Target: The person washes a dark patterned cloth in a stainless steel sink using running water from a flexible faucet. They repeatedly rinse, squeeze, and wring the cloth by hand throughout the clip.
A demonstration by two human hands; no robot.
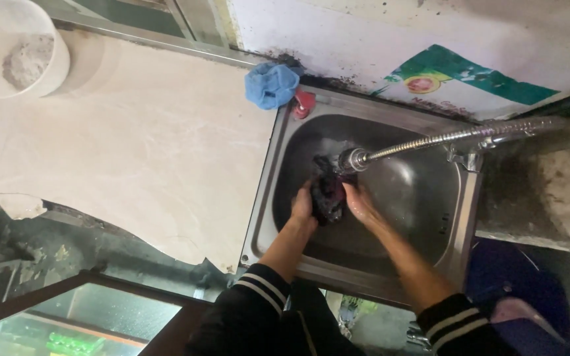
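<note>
A dark wet cloth [328,191] is bunched in the steel sink [268,191], right under the head of a flexible metal tap hose [430,140]. My left hand [303,203] grips the cloth's left side. My right hand [359,204] presses against its right side, wet, fingers wrapped on it. Both forearms reach in from the sink's near rim, with black sleeves with white stripes pushed up.
A blue crumpled cloth [270,84] and a small red object [303,103] lie at the sink's far left corner. A white bowl of grey powder [18,49] stands on the pale, broken-edged countertop [133,145]. A printed sheet [456,76] leans on the stained wall.
</note>
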